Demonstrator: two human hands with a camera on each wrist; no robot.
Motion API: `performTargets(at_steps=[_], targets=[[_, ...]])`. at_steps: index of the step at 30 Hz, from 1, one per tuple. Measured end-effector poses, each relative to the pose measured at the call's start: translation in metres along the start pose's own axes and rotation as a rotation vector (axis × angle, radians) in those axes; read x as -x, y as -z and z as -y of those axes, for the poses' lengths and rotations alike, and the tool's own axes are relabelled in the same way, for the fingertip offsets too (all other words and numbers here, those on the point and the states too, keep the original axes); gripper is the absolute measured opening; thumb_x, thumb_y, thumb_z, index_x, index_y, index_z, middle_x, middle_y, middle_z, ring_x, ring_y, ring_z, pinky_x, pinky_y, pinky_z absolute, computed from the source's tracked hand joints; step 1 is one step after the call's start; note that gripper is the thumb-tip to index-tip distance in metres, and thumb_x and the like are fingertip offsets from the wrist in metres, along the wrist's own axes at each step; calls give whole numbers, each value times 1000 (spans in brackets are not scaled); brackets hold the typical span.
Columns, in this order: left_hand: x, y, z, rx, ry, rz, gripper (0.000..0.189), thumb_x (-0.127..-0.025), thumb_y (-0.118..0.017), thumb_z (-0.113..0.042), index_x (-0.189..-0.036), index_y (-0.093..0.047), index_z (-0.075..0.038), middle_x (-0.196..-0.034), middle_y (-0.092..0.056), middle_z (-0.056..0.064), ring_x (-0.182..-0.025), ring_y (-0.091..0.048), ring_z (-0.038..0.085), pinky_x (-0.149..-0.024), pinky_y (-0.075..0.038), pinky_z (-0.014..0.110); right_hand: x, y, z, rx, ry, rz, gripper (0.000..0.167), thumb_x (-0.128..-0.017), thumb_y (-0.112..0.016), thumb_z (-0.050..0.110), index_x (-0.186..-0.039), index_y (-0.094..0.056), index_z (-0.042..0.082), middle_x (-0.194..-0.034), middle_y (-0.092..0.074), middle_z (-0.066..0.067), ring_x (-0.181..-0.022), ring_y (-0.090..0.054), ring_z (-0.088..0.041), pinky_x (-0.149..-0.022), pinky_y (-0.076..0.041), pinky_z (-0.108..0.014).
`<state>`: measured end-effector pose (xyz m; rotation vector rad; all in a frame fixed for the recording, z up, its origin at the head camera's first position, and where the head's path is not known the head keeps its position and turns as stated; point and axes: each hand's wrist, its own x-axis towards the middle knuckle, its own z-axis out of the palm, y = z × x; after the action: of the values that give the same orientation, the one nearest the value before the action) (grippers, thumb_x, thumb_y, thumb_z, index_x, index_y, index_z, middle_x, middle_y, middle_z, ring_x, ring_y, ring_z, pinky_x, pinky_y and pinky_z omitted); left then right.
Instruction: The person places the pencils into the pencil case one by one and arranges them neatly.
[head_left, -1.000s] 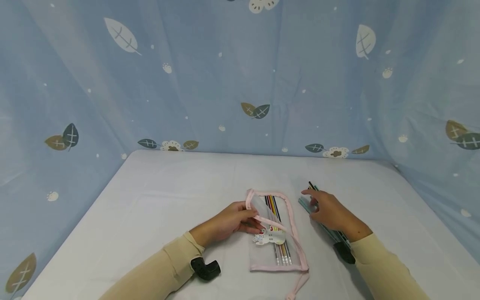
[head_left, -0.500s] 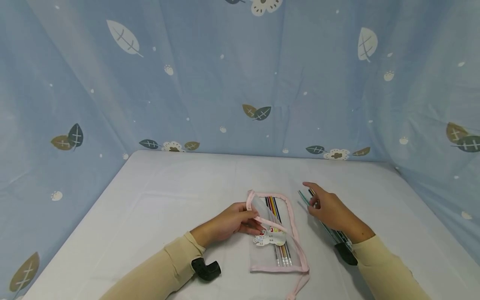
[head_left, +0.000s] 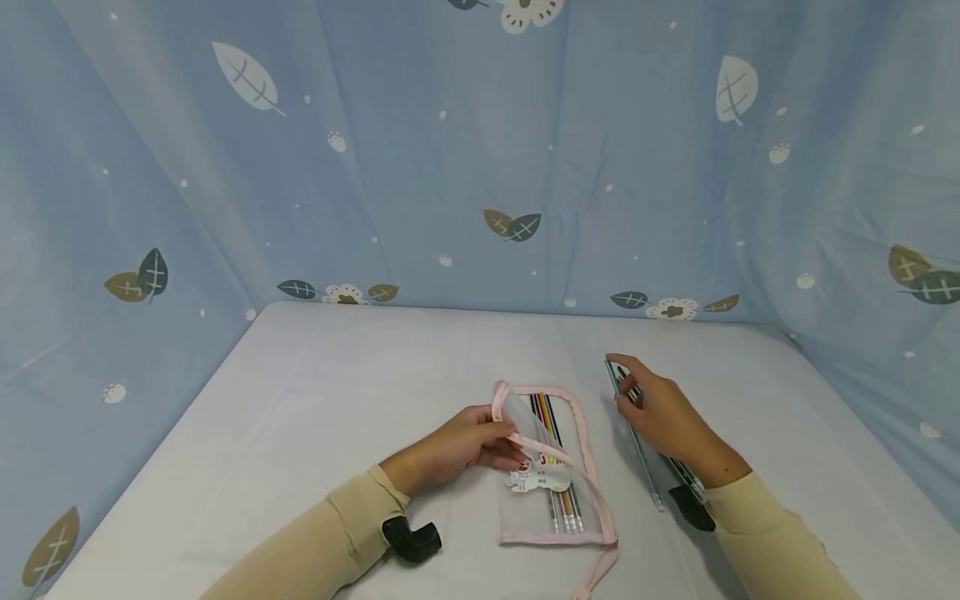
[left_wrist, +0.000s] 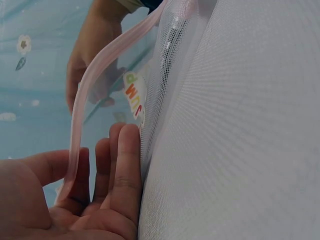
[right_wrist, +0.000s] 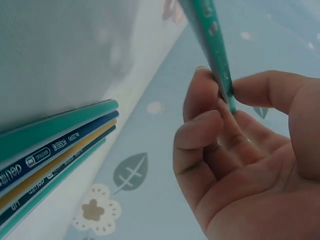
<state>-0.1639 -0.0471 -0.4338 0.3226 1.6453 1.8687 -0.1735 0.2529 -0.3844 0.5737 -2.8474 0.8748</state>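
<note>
My left hand (head_left: 468, 443) pinches the pink trim at the open edge of a mesh pencil pouch (head_left: 519, 515), lifting that flap; the trim (left_wrist: 79, 115) passes between thumb and fingers in the left wrist view. Several pencils (head_left: 567, 510) lie inside the pouch. To its right, my right hand (head_left: 663, 417) pinches a green pencil (right_wrist: 212, 50) between thumb and fingertips. That pencil slants above the table, its far end pointing toward the front. Beneath the right hand and wrist lie several more pencils (right_wrist: 55, 125), green, blue and yellow, side by side and partly hidden in the head view.
A white-covered table (head_left: 360, 375) carries everything. Blue patterned cloth (head_left: 420, 167) hangs behind it and along the sides. From the pouch's lower right corner trails a pink strap (head_left: 597, 571). Each wrist wears a black camera (head_left: 411, 540).
My right hand has picked one green pencil off the row and raised it slightly, swinging it apart from the others. The left hand stays on the pouch edge.
</note>
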Motion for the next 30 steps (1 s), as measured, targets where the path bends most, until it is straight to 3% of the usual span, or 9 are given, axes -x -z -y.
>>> performTargets(at_steps=[6,16,24,30], targets=[[1,0,-1,3,1,-4,19,-103,-48,-10,-111,-55,6,-96,-70,14,-91,-72,19,-91,-62,39,0,-1,1,-33,11,-58,60,-95,-61,0,-150,-38,9,-103,-65,-17,-55,-48,-5,-41,-44,-23],[-1,1,1,18,12,-12,15,-104,-48,-10,-108,-57,2,-93,-70,11,-89,-71,19,-90,-63,39,0,-3,8,-238,-71,-87,62,-100,-56,5,-155,-30,13,-112,-57,-22,-52,-63,-15,-46,-57,-32],[-3,1,2,11,3,-1,16,-104,-47,-11,-107,-57,2,-94,-70,11,-90,-72,19,-90,-63,39,-5,-7,19,-340,-50,-119,63,-100,-56,6,-156,-28,14,-111,-56,-22,-53,-63,-21,-50,-60,-34],[-1,1,1,20,10,-10,16,-104,-48,-10,-108,-57,2,-94,-70,12,-90,-71,19,-90,-63,39,-11,-12,24,-364,-84,-111,65,-101,-57,9,-157,-26,16,-114,-57,-22,-55,-65,-16,-51,-61,-34]])
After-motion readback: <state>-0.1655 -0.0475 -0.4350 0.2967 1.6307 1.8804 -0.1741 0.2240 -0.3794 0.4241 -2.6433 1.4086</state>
